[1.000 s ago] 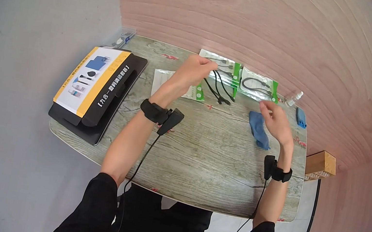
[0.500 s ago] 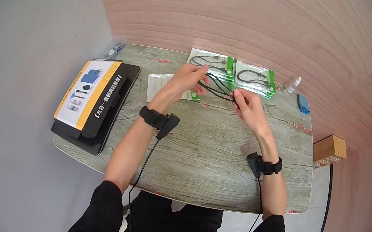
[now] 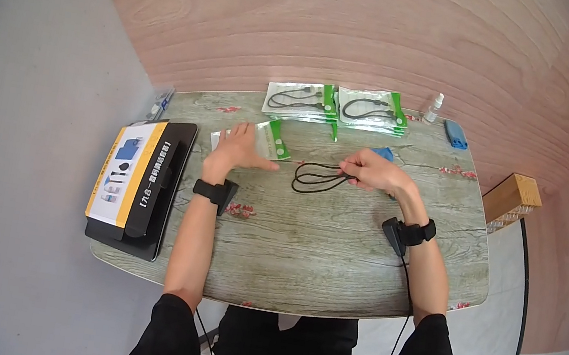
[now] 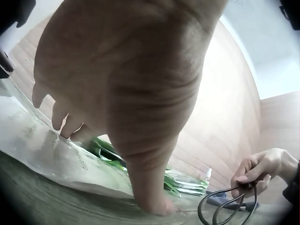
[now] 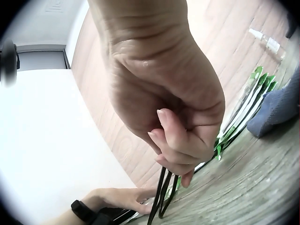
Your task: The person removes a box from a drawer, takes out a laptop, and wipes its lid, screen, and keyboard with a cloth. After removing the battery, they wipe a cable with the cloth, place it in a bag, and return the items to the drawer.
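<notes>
A looped black cable (image 3: 311,178) hangs from my right hand (image 3: 374,171), its ends pinched between thumb and curled fingers. The right wrist view shows the cable's strands (image 5: 163,192) coming out below the fist. My left hand (image 3: 237,150) lies with fingers spread over a white and green plastic bag (image 3: 272,141), covering its left part. In the left wrist view the fingertips are right at the bag's surface (image 4: 56,161), with the thumb pointing down toward the table.
Two stacks of packaged cables, left (image 3: 302,102) and right (image 3: 371,109), lie at the back. Behind my right hand is a blue cloth (image 3: 383,152). A small spray bottle (image 3: 433,108) and a blue item (image 3: 456,135) stand back right. A black and yellow box (image 3: 138,176) lies left.
The right hand came to the cable, which the left hand was holding, and now holds it alone. The left hand let go and moved left and down onto the bag.
</notes>
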A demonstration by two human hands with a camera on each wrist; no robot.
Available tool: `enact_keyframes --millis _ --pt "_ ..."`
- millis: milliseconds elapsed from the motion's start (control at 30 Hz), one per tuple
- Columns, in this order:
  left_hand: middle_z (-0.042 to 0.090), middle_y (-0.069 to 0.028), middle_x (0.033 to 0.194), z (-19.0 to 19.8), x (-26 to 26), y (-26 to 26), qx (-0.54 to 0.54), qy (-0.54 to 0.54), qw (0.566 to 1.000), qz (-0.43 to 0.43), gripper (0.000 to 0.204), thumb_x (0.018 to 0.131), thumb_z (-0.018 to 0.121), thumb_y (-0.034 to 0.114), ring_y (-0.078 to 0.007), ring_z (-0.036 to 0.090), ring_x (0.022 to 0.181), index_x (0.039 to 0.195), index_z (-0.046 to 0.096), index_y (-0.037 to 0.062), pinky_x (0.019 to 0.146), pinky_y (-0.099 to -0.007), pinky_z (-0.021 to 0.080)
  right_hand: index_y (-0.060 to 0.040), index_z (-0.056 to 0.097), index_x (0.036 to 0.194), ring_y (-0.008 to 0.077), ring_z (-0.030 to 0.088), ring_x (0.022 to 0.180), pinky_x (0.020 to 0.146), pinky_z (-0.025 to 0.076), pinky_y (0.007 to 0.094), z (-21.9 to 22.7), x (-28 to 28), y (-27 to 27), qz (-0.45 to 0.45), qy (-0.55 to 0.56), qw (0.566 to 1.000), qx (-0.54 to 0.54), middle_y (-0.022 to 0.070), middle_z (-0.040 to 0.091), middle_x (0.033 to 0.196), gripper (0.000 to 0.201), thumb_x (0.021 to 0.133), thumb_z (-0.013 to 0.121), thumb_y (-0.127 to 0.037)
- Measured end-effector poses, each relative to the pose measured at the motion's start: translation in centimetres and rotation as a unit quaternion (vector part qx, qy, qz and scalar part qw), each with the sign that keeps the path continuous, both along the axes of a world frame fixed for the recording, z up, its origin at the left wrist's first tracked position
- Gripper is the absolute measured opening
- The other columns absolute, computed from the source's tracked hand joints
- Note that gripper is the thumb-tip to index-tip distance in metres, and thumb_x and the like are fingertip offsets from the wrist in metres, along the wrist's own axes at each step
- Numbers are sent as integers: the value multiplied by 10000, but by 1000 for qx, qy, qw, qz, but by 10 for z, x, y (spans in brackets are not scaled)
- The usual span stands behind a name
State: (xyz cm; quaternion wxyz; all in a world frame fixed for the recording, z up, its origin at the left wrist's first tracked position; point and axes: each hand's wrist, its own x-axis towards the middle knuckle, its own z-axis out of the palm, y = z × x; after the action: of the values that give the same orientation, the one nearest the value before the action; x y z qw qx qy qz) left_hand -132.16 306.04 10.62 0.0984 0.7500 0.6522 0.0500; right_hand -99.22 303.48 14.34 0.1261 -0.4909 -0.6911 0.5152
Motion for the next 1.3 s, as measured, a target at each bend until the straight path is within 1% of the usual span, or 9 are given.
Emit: enact_keyframes --millis 67,167,267,433,533,633,1067,1267,1300 --pt "436 -261 1495 0 3 0 -8 -4 1000 -14 1183 584 865 644 -391 347 1451 1428 439 -67 1200 -584 230 3 647 943 69 431 541 479 341 259 -3 3 1 -25 -10 1000 11 -10 575 701 262 1040 533 -212" --pt "472 -263 1449 5 8 -2 -14 -3 999 -46 1152 568 888 594 -412 411 1401 1421 457 -50 1178 -543 287 -34 677 980 38 435 591 488 352 236 -12 8 4 -43 38 998 28 -26 667 887 246 1052 520 -210" --pt "485 -253 1418 13 14 -5 -35 34 996 -77 1103 585 896 547 -407 420 1385 1409 467 -48 1171 -499 319 -7 671 996 66 475 606 488 366 254 -14 12 9 -51 61 996 48 11 664 856 181 1021 540 -131" --pt "497 -241 1376 26 27 -15 -31 42 995 -86 1028 606 910 471 -389 436 1354 1378 478 -53 1133 -419 382 -9 691 1019 49 447 601 490 345 233 14 28 8 -114 54 990 71 -24 582 750 239 1038 535 -190" --pt "523 -224 1249 29 40 -21 59 -59 985 -149 912 625 918 407 -390 479 1247 1295 511 -58 1095 -463 374 -8 699 1032 41 426 591 489 332 226 29 31 1 -145 68 984 82 -46 524 707 274 1045 536 -229" --pt "522 -214 1272 41 54 -25 96 -59 981 -156 916 646 905 375 -385 499 1232 1338 475 -45 1052 -448 423 -9 700 1036 38 416 587 491 327 222 32 31 -1 -135 78 984 86 -56 508 702 283 1047 539 -241" --pt "554 -203 1209 45 84 -36 214 -99 943 -236 784 659 880 210 -371 519 1187 1286 487 -48 1064 -472 382 -40 706 1050 26 350 550 470 271 221 30 22 -2 -58 100 993 23 -72 471 668 348 1072 512 -328" --pt "551 -203 1184 51 95 -43 221 -116 936 -249 763 664 871 200 -373 522 1155 1276 491 -52 1044 -450 399 -10 662 1025 46 392 538 476 350 237 19 0 -8 -151 118 976 100 -48 467 664 509 1091 413 -449" --pt "551 -204 1184 50 96 -43 223 -116 935 -251 762 667 871 201 -373 522 1155 1276 491 -53 1040 -450 401 7 651 1046 100 465 634 547 405 270 19 -3 -8 -151 116 976 102 7 525 752 557 1086 391 -483"
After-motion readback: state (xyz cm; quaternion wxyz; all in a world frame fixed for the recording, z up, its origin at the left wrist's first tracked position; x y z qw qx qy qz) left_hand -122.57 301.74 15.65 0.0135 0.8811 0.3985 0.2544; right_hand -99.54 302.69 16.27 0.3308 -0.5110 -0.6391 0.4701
